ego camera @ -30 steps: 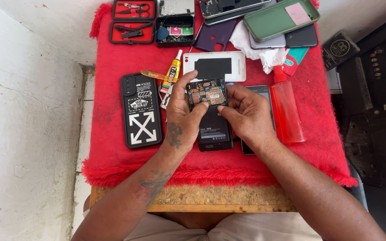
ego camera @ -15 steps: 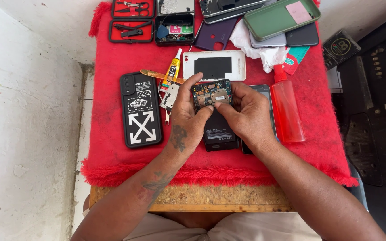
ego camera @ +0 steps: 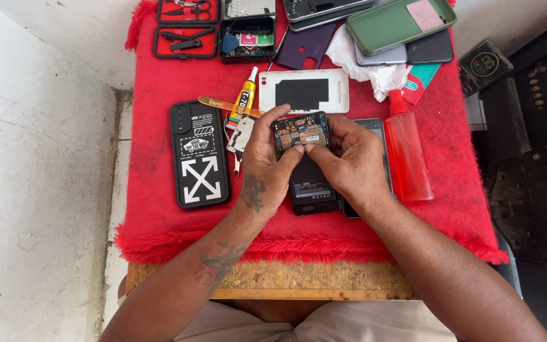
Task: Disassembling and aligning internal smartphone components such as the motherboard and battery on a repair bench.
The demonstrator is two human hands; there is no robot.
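Both my hands hold an opened black phone (ego camera: 303, 158) with its back off, tilted up over the red cloth (ego camera: 159, 209). The bare circuit board (ego camera: 299, 130) shows at the phone's top end, the black battery below it. My left hand (ego camera: 265, 161) grips the phone's left side, thumb resting on the board's lower edge. My right hand (ego camera: 349, 158) grips the right side, thumb pressing the board beside the left thumb. Under my right hand lies another dark phone (ego camera: 375, 130), partly hidden.
On the cloth: a black phone case with a white cross (ego camera: 197, 155), a white back cover (ego camera: 304, 90), a glue tube (ego camera: 245, 98), a red spray bottle (ego camera: 408, 155), a red tool kit (ego camera: 185, 28), a parts box (ego camera: 247, 37), stacked phones and cases (ego camera: 387, 28).
The phone has been tilted and shifted slightly away from me, and both thumbs have closed in together on the lower edge of the circuit board.
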